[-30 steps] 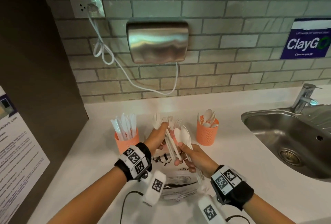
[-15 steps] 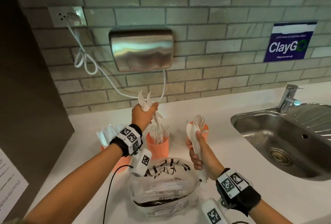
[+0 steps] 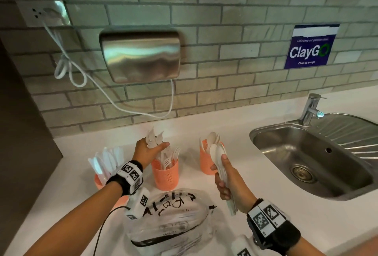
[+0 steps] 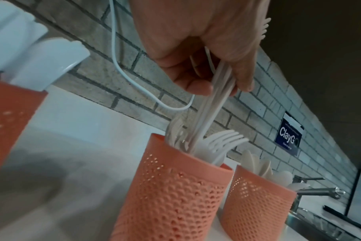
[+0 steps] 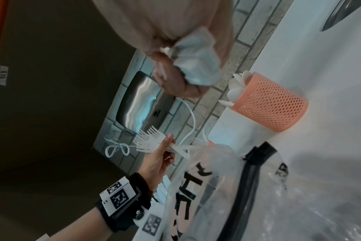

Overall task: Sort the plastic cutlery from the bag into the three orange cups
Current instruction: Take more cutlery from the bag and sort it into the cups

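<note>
Three orange mesh cups stand on the white counter. The left cup [image 3: 98, 182] holds knives, the middle cup [image 3: 166, 176] forks, the right cup [image 3: 205, 165] spoons. My left hand [image 3: 155, 147] grips a bunch of white forks [image 3: 153, 136] right above the middle cup. In the left wrist view the fork handles [image 4: 208, 107] reach down into that cup [image 4: 171, 187]. My right hand [image 3: 223, 176] holds a bunch of white spoons [image 3: 215, 151] upright, just in front of the spoon cup [image 5: 272, 104]. The clear plastic bag [image 3: 169, 221] lies between my forearms.
A steel sink [image 3: 254, 133] with a tap [image 3: 309, 108] fills the counter's right side. A steel hand dryer [image 3: 141, 57] hangs on the brick wall above the cups, its white cord [image 3: 131, 106] drooping behind them. A dark panel bounds the left.
My hands, together over the bag a second ago, have parted. The left raised its forks, then lowered them to the middle cup; the right carried the spoons toward the right cup.
</note>
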`<act>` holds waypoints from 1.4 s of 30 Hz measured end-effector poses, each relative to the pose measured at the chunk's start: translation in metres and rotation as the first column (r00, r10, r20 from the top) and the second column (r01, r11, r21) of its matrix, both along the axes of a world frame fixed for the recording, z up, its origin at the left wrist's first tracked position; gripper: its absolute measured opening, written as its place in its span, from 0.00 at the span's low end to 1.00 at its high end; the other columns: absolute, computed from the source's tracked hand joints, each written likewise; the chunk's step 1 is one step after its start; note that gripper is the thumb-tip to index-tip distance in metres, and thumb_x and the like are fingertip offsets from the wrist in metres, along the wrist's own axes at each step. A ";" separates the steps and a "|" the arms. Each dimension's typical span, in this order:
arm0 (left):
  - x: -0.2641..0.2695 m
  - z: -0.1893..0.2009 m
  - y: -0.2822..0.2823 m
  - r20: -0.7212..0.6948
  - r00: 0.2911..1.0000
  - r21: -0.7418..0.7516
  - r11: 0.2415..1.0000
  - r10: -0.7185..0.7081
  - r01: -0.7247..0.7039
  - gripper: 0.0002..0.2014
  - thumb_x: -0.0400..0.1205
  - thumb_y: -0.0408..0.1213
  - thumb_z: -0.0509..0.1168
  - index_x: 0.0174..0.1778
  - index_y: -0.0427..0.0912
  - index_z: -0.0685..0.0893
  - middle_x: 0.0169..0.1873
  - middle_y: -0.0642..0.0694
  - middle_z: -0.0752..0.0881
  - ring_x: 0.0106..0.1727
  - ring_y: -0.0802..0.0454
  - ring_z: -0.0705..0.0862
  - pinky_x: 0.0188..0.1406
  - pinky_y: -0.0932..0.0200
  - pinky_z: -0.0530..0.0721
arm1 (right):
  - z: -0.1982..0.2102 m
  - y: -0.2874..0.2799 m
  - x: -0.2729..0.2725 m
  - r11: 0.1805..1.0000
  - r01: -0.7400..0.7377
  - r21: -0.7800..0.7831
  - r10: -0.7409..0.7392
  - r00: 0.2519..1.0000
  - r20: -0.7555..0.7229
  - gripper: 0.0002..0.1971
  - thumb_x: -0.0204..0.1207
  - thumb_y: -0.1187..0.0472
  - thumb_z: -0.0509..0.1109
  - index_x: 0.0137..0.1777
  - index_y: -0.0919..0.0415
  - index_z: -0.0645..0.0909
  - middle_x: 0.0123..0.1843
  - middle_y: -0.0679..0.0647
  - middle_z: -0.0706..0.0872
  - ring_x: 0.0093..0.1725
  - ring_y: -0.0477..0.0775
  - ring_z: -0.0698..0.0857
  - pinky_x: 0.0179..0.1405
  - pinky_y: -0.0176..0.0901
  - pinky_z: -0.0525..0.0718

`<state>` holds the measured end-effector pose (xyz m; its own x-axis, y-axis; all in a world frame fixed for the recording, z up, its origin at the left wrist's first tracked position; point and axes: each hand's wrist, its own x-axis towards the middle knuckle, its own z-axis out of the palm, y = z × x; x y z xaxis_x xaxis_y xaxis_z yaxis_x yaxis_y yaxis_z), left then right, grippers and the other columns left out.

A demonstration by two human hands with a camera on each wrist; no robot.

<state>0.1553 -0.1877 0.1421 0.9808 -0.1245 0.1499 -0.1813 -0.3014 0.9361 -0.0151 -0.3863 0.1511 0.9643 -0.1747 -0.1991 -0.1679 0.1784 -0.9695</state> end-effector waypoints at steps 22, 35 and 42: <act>0.025 -0.030 0.001 0.239 0.952 0.675 0.738 -0.191 -0.021 0.16 0.82 0.32 0.61 0.65 0.39 0.79 0.61 0.40 0.79 0.61 0.42 0.79 0.58 0.53 0.78 | -0.008 0.003 0.011 0.999 -0.037 -0.031 0.037 0.999 0.002 0.26 0.82 0.39 0.45 0.52 0.61 0.74 0.20 0.49 0.67 0.14 0.42 0.61 0.14 0.31 0.60; 0.015 -0.012 0.000 -0.199 0.951 0.811 0.505 -0.238 0.296 0.35 0.86 0.54 0.46 0.82 0.40 0.38 0.83 0.42 0.43 0.84 0.45 0.43 0.83 0.47 0.48 | -0.009 0.014 0.028 0.997 -0.061 -0.041 0.062 0.997 0.041 0.27 0.84 0.44 0.46 0.59 0.65 0.77 0.27 0.52 0.72 0.16 0.44 0.70 0.16 0.35 0.70; 0.010 0.020 0.019 -0.035 0.966 0.556 0.798 -0.255 0.230 0.31 0.87 0.47 0.50 0.83 0.45 0.46 0.83 0.43 0.54 0.83 0.48 0.54 0.81 0.54 0.53 | -0.002 0.015 0.041 0.999 -0.032 0.018 0.032 0.999 0.012 0.27 0.82 0.40 0.47 0.65 0.60 0.74 0.20 0.46 0.65 0.13 0.40 0.59 0.12 0.27 0.57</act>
<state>0.1652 -0.1688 0.1617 0.9021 -0.4309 0.0209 -0.3511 -0.7053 0.6158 0.0262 -0.3715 0.1496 0.9715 -0.1401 -0.1911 -0.1628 0.1912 -0.9680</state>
